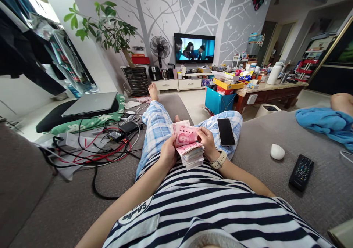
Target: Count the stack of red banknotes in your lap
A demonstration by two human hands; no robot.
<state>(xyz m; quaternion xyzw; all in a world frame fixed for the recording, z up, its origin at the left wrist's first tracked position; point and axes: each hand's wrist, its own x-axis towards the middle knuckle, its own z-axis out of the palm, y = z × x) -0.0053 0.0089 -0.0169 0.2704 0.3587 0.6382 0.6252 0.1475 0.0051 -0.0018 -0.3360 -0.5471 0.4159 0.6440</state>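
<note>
A thick, folded stack of banknotes [191,154] is held over my lap. Pink notes lie on top, with paler edges fanned out below. Above the fold stands a pink banknote [185,135] showing a portrait, with part of another note behind it. My left hand [168,151] grips the left side of the notes, fingers curled behind and mostly hidden. On the other side, my right hand [207,142], with a pale watch [218,160] at the wrist, pinches the notes between thumb and fingers. A black-screened phone [226,132] rests on my right thigh.
A remote control [301,172] and a white mouse [277,151] lie on the sofa to my right. Tangled cables [110,145] and a laptop [90,104] are at left. Ahead stand a cluttered table [264,93], a blue box [219,100] and a television [194,48].
</note>
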